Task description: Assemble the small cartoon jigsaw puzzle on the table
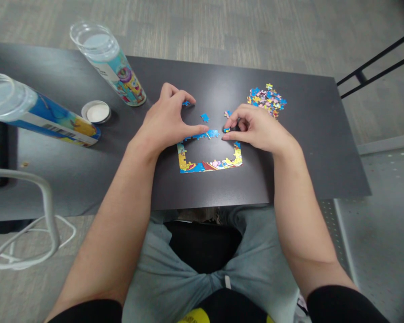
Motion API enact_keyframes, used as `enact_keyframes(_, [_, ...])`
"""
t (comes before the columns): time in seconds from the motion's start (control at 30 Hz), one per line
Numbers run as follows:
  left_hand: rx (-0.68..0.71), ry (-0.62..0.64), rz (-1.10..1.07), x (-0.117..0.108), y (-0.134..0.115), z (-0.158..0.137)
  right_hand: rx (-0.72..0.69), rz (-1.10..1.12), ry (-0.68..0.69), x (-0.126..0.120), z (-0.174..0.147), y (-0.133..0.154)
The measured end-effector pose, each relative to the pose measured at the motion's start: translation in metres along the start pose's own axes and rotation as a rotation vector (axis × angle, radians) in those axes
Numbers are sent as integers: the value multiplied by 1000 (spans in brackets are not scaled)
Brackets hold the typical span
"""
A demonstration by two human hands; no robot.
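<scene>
In the head view, the left hand (164,119) spreads, thumb at a flat blue jigsaw strip (214,134) on the dark grey bench (208,193); the right hand (257,128) pinches a small blue-and-yellow jigsaw piece (226,130) near the strip's end. Steadying the strip should help alignment.

A black short-sleeved top shows its left sleeve (90,312) toward seven o'clock and its right sleeve (340,306) toward four. At six o'clock, its black front (237,303) bears a bright yellow patch (194,316), beside loose, faded grey-blue trousers (276,278) with a small whitish tab (227,281) at the waist.
</scene>
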State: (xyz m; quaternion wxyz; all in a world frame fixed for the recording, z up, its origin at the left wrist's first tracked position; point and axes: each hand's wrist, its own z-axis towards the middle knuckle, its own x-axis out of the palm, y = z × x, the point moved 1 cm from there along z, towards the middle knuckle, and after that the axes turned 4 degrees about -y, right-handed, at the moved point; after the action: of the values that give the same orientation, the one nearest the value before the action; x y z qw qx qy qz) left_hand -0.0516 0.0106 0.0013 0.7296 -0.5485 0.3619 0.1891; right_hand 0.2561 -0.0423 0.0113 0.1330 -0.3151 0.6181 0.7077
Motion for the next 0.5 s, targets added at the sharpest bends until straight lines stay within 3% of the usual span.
enact_keyframes(0.5, [-8, 19, -15, -1, -2, 0, -130, 8, 63, -7, -3, -14])
